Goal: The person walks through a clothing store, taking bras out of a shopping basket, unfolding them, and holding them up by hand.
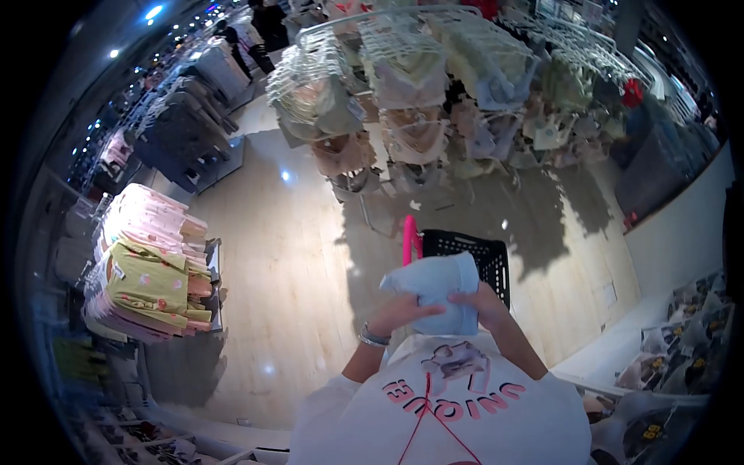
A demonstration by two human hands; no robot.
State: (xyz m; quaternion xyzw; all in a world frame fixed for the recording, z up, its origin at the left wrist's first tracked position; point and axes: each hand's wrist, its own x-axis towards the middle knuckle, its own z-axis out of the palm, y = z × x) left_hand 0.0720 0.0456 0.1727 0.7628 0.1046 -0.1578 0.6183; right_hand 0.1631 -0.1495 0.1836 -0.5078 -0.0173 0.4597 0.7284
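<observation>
A folded light-blue garment is held in front of my chest, its exact kind not clear. My left hand, with a silver bracelet at the wrist, is closed on its left side, thumb across the front. On the opposite side my right hand grips the fabric. Some fingers of both hands are hidden behind the cloth. Just beyond, and partly covered by the garment, stands a black shopping basket with a pink handle.
Ahead are racks of hanging bras. To the left hang pink patterned tops and a green top, with dark clothes farther back. More bras line the right side. Pale wooden floor runs between the displays.
</observation>
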